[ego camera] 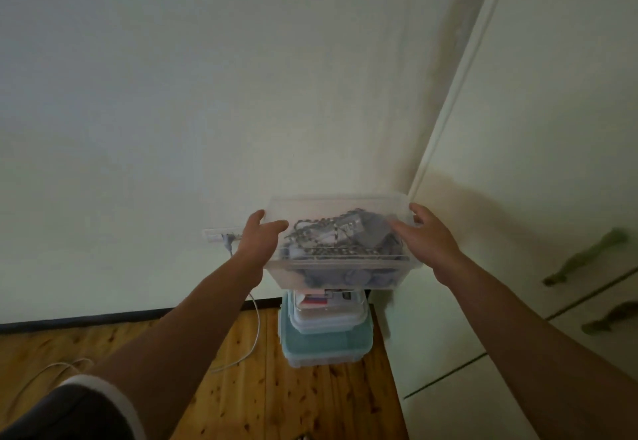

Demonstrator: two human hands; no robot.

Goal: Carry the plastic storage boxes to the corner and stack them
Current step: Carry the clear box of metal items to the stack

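Both hands, left hand (257, 239) and right hand (426, 236), grip the clear box (340, 267) by its sides above stacked boxes (326, 332). A white cable (253, 336) trails over the wooden floor (293, 401) beside them, with a cabinet (518, 198) right.

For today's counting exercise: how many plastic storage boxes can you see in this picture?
3: a clear box held between both hands, a smaller clear box below it, and a teal box on the floor. Others may be hidden.

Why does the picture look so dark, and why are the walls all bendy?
Head view: dim room light, greyish and grainy; the wide-angle lens bows the white cupboard edge; a soft shadow falls there beside the right hand; the clear plastic storage box looks hazy.
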